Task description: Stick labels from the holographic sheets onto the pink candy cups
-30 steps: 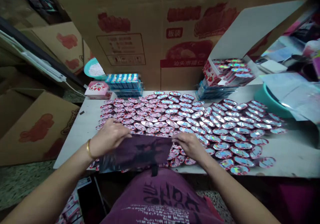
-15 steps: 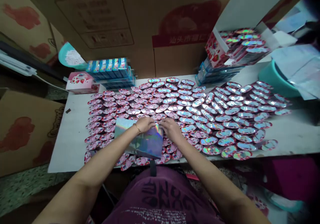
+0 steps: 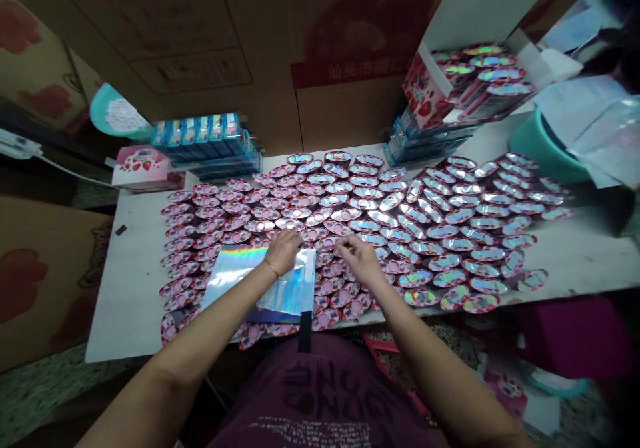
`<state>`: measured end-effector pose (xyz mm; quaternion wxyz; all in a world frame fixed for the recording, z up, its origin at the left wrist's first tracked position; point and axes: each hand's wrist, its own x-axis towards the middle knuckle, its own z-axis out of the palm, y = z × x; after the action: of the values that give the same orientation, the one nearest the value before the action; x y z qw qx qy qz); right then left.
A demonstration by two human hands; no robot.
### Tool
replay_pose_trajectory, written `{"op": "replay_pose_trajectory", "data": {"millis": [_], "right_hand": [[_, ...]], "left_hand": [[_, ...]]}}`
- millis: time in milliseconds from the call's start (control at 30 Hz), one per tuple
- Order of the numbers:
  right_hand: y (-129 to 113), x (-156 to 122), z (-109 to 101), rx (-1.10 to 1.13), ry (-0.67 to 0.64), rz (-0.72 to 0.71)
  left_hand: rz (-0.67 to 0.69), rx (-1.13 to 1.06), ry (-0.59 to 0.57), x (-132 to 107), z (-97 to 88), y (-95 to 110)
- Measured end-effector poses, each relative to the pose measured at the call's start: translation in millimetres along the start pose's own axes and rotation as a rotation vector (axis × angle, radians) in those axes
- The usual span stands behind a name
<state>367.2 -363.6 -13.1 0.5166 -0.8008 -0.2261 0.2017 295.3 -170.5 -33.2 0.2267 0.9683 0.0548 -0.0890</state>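
Note:
Shiny rainbow-silver sheets (image 3: 290,295) lie over the packs in front of me. My left hand (image 3: 283,251) is at their upper edge, fingers curled down; what they hold, if anything, is hidden. To the right, clear of the sheets, my right hand (image 3: 361,259) has its thumb and fingertips pinched together over the packs; anything between them is too small to make out. Rows of oval-topped packs (image 3: 345,295) stand close together around both hands. Many at the left and middle show pink round patches on top, while packs farther right (image 3: 460,241) have plain silvery tops.
Blue boxes (image 3: 200,145) and a pink strawberry box (image 3: 143,168) stand at the back left. An open strawberry carton (image 3: 425,95) of packs rests on blue boxes at the back right. Beside it is a teal bucket (image 3: 543,148). A large cardboard box (image 3: 270,111) rises behind the table.
My hands have moved apart. My right hand has left the sheet's upper right corner and shifted right. The sheets now lie flatter and brighter, slightly farther left.

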Motion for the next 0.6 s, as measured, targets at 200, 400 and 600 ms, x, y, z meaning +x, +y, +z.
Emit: {"op": "replay_pose_trajectory", "data": {"millis": [200, 400, 600], "right_hand": [[21.7, 26.4, -23.3, 0.28, 0.043, 0.246], [17.7, 37.2, -34.8, 0.422, 0.066, 0.368], [12.6, 50.8, -50.7, 0.423, 0.042, 0.329]], "left_hand": [[-0.261, -0.886, -0.021, 31.7, 10.0, 24.8], [-0.411, -1.162, 0.021, 61.3, 22.3, 43.1], [-0.55, -1.274, 0.035, 77.0, 16.0, 55.0]]}}
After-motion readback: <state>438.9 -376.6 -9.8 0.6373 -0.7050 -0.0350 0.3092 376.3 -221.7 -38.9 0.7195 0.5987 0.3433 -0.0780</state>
